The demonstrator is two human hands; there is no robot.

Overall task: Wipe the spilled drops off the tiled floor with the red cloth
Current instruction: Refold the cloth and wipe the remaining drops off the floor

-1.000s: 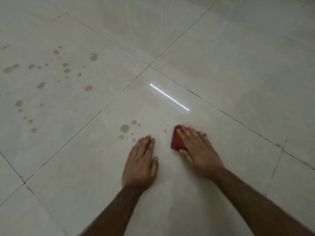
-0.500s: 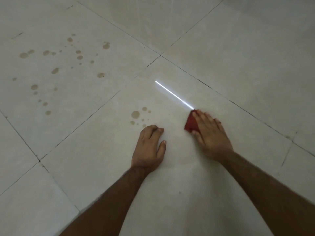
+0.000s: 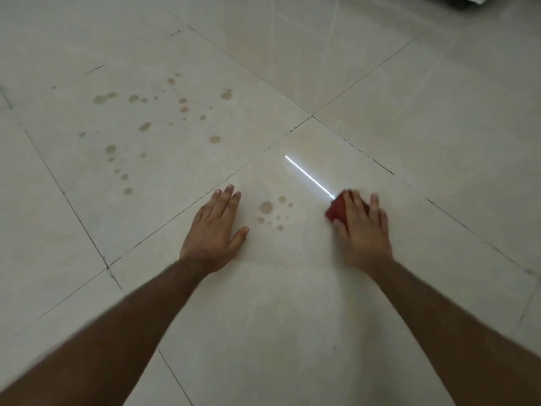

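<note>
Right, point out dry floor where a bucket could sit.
Dry: the tile right of the right hand pressing the red cloth, and floor between the forearms. Spotted: brown drops beside the left hand, scattered drops far-left.

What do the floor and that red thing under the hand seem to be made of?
The floor looks like glazed ceramic or polished stone tile: pale, glossy slabs with dark grout lines, mirroring a bright light streak. The red cloth under the right hand seems soft matte fabric, bunched and unreflective; its weave is too blurred to tell.
</note>
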